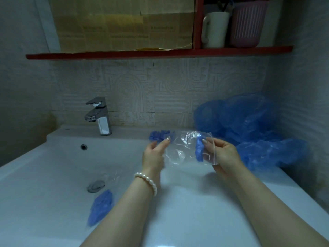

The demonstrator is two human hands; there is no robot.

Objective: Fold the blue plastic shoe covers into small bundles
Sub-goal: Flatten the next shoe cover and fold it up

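Shoe covers, blue plastic, sit at four spots around the sink (53, 157); entries run left to right. In the basin, just right of the drain (95, 186), lies a packed bundle (101, 207), compressed and seemingly inside a clear wrapper: counted as done. Further right, on the back rim of the sink behind the left hand, a small folded bundle (157, 135) rests: also taken as done, though partly hidden. Left hand (154, 155), wearing a pearl bracelet (146, 182), has its grip pinched on the left edge of a clear bag (183, 148) held above the basin. Inside that bag, toward its right side, a folded cover (199, 148) stands roughly upright. Right hand (222, 155) has its grip closed on the bag's right edge, fingers curled round the plastic. Step in hand is judged to be bagging one finished bundle, or opening the bag to receive it; which cannot be told. Far right, on the tabletop against the wall, a loose pile of covers (249, 125) lies puffed and unfolded, with part spilling toward the front edge. Judgement: three bundles made, the bulk of the pile left; task nearer its start than its end.
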